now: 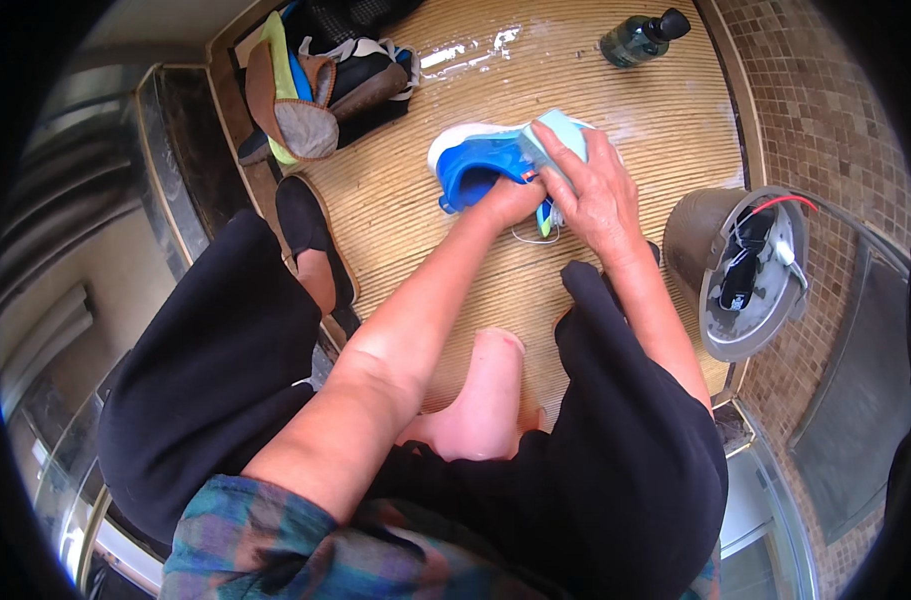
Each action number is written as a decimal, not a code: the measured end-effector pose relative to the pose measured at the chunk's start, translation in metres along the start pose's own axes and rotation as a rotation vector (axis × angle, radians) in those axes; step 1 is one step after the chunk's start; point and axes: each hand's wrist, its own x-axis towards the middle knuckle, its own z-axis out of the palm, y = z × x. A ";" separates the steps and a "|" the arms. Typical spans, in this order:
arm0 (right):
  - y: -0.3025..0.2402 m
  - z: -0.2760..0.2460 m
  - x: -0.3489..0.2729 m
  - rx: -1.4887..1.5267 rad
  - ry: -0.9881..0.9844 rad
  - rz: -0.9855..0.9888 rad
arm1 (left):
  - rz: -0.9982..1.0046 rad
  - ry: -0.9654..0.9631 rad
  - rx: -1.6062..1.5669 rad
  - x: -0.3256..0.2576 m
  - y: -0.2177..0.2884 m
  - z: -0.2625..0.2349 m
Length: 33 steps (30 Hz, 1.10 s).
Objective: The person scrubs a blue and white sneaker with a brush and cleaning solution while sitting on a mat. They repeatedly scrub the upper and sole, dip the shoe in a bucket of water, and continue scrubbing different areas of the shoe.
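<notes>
A blue and white sneaker (480, 160) lies on the ribbed tan floor in front of me, its opening toward my left. My left hand (515, 200) is at the shoe's opening and grips it; its fingertips are hidden by the shoe. On the shoe's right part, my right hand (600, 190) presses a light blue sponge (555, 135), fingers spread over the sponge. Below the hands hang a loose white lace and a blue and green bit of the shoe (545, 218).
At the upper left, several shoes and insoles (305, 130) lie heaped. A dark green bottle with a black cap (635, 42) stands far right. Nearer on the right is a grey bucket (687, 235) with a black shoe (745, 255) inside. Something pink and smooth (485, 400) is between my legs.
</notes>
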 end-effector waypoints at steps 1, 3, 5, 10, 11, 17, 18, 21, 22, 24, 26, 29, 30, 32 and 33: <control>0.006 -0.002 0.001 -0.078 -0.044 0.068 | -0.015 0.048 0.019 -0.001 0.000 0.003; 0.026 -0.007 0.006 -0.237 -0.121 0.198 | -0.035 0.149 0.061 0.001 -0.002 0.008; 0.040 -0.003 0.007 -0.275 -0.079 0.228 | -0.123 0.114 0.034 0.011 -0.003 0.004; 0.027 0.002 0.007 -0.020 0.008 0.218 | -0.064 0.072 -0.016 0.012 0.004 -0.003; 0.017 0.001 0.005 0.080 0.013 0.213 | -0.007 0.085 -0.018 0.009 -0.003 -0.002; 0.030 0.002 0.002 -0.197 0.033 0.113 | -0.108 0.054 -0.012 0.005 0.008 -0.002; 0.046 0.003 0.001 -0.317 0.034 0.126 | -0.153 0.055 -0.028 0.007 0.014 0.000; 0.059 0.006 0.001 -0.367 0.006 0.180 | -0.218 0.041 -0.022 0.011 0.022 -0.006; 0.055 0.004 0.003 -0.360 -0.023 0.207 | -0.246 0.038 -0.004 0.013 0.021 -0.008; 0.048 0.004 0.004 -0.236 0.020 0.252 | -0.238 -0.008 -0.258 0.011 0.018 -0.011; 0.041 0.006 0.000 -0.151 0.071 0.259 | -0.236 -0.042 -0.469 0.006 0.020 -0.012; 0.026 0.008 -0.006 -0.074 0.139 0.227 | -0.297 0.049 -0.600 -0.002 0.039 -0.007; 0.021 0.005 -0.007 -0.044 0.139 0.232 | -0.332 0.028 -0.639 -0.001 0.044 -0.008; 0.010 0.007 -0.007 -0.032 0.170 0.145 | -0.405 -0.010 -0.716 0.002 0.051 -0.010; 0.003 0.010 -0.010 -0.063 0.120 0.082 | -0.422 0.014 -0.661 0.004 0.053 -0.011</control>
